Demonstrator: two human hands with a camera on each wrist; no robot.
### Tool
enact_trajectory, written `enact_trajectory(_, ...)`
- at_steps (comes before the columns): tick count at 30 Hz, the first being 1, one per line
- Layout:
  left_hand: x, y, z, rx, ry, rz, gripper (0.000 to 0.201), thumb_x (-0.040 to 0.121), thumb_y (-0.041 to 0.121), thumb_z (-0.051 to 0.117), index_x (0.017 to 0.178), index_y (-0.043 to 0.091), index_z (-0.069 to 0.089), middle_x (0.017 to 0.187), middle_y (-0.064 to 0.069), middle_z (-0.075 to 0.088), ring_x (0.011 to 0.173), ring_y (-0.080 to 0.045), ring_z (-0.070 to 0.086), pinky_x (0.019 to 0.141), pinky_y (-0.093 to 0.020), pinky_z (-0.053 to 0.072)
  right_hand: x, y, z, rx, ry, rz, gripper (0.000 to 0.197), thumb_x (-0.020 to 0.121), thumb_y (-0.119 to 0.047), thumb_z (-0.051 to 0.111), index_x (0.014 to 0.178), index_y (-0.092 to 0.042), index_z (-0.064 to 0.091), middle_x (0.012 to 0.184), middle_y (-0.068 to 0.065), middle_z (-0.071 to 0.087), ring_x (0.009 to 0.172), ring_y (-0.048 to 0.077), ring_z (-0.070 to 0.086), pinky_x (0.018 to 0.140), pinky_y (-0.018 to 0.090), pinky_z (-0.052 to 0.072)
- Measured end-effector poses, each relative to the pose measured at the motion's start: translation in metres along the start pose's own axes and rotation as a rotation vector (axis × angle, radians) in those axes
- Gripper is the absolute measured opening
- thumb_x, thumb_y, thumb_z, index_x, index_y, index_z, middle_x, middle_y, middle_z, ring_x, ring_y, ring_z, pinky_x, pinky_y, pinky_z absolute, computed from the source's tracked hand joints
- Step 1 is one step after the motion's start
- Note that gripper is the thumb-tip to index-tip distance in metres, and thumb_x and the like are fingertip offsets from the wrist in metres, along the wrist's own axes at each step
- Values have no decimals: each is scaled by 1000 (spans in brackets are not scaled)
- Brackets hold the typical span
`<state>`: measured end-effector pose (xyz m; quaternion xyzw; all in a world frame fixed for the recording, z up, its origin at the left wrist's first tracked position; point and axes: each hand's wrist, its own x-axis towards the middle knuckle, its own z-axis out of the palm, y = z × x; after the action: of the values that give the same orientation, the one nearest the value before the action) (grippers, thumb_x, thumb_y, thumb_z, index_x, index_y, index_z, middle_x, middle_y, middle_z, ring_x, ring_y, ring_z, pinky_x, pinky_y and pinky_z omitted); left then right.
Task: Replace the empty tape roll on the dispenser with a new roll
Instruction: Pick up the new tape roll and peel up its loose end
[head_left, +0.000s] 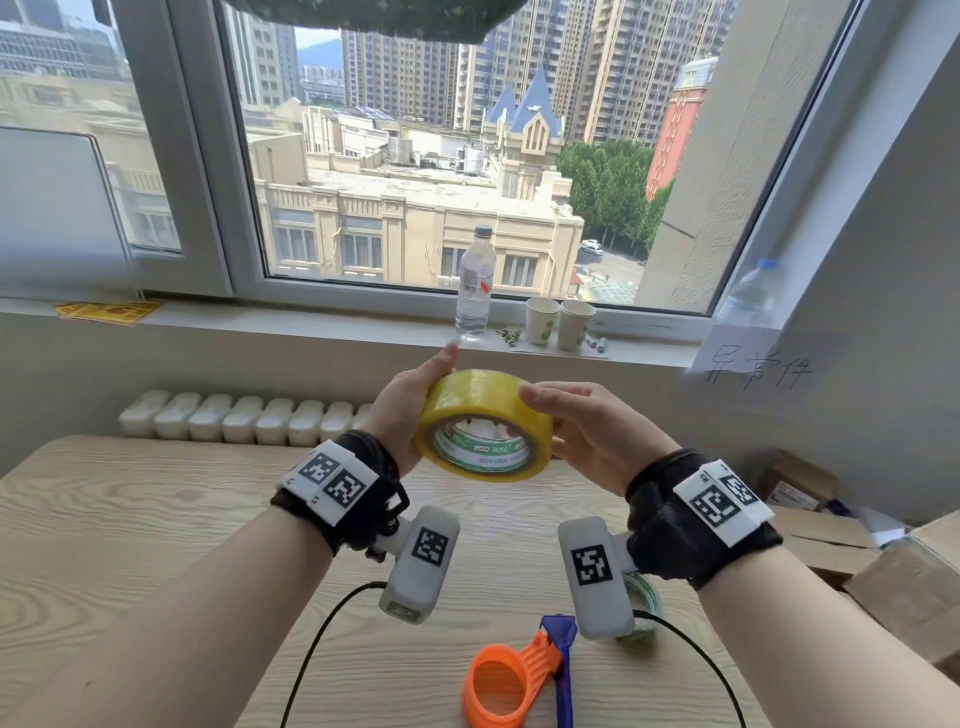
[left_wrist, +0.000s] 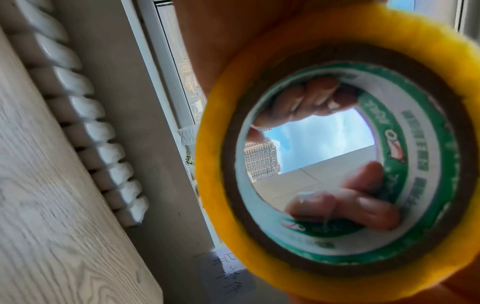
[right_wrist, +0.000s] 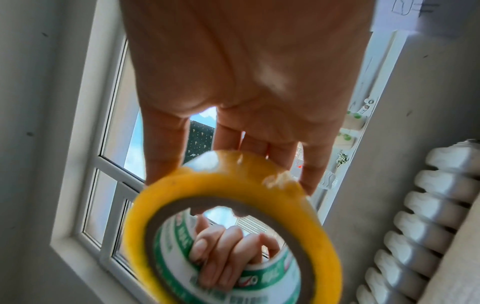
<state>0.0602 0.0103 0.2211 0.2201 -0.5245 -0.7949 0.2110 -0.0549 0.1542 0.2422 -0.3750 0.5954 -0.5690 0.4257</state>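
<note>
A full yellow tape roll (head_left: 483, 410) with a green-printed white core is held in the air above the wooden table (head_left: 130, 519). My left hand (head_left: 400, 410) grips its left side, its fingers (right_wrist: 226, 253) curled into the core from the far side. My right hand (head_left: 597, 431) holds the right side, palm (right_wrist: 246, 72) over the roll (right_wrist: 226, 181). Fingertips show through the core of the roll (left_wrist: 215, 185). The orange dispenser (head_left: 519, 675) with its blue handle lies on the table below my wrists. The empty core (head_left: 647, 597) sits half hidden behind my right wrist camera.
On the window sill stand a water bottle (head_left: 475, 283) and two paper cups (head_left: 558, 322). A white radiator (head_left: 244, 418) runs behind the table's far edge. Cardboard boxes (head_left: 831, 540) crowd the right side. Cables trail from both wrist cameras over the table.
</note>
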Motion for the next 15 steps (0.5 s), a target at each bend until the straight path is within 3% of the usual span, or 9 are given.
enact_trajectory(2, 1, 0, 2, 137, 4, 34, 40, 86, 51, 51, 78, 12, 58, 62, -5, 54, 53, -19, 55, 58, -28, 50, -1, -3, 4, -14, 59, -2, 34, 68, -34, 76, 87, -6, 71, 79, 7, 66, 76, 21, 61, 77, 31, 48)
enact_trajectory(5, -2, 0, 13, 267, -25, 78, 41, 89, 47, 49, 63, 16, 56, 53, 1, 53, 46, -14, 52, 52, -22, 46, 0, -2, 8, -87, 123, -3, 46, 65, -35, 73, 97, -2, 71, 88, 15, 69, 80, 28, 64, 77, 36, 49)
enact_trajectory(7, -3, 1, 16, 222, -4, 63, 35, 89, 44, 53, 72, 14, 60, 58, -1, 57, 50, -16, 55, 50, -22, 49, -1, -2, 11, -79, 119, -5, 49, 66, -38, 72, 98, -1, 71, 89, 16, 68, 82, 30, 63, 79, 38, 49)
enact_trajectory(10, -3, 3, 15, 94, 34, -14, 30, 87, 44, 55, 90, 14, 59, 70, -5, 60, 61, -22, 59, 61, -29, 52, -2, -3, 9, -25, 110, -5, 50, 66, -42, 70, 97, -3, 70, 89, 13, 66, 82, 24, 63, 84, 38, 48)
enact_trajectory(13, -3, 4, 11, 32, 11, -55, 31, 85, 43, 57, 95, 13, 59, 73, -5, 62, 65, -22, 61, 68, -33, 52, -3, -2, 5, -16, 75, -6, 48, 61, -43, 72, 92, -6, 70, 86, 10, 64, 82, 21, 62, 89, 37, 46)
enact_trajectory(15, -3, 4, 10, -8, -7, -70, 31, 85, 41, 57, 94, 12, 59, 74, -6, 62, 65, -23, 61, 70, -35, 51, -4, -1, 3, 9, 52, -5, 37, 70, -37, 75, 92, -7, 70, 84, 7, 66, 80, 19, 62, 89, 37, 46)
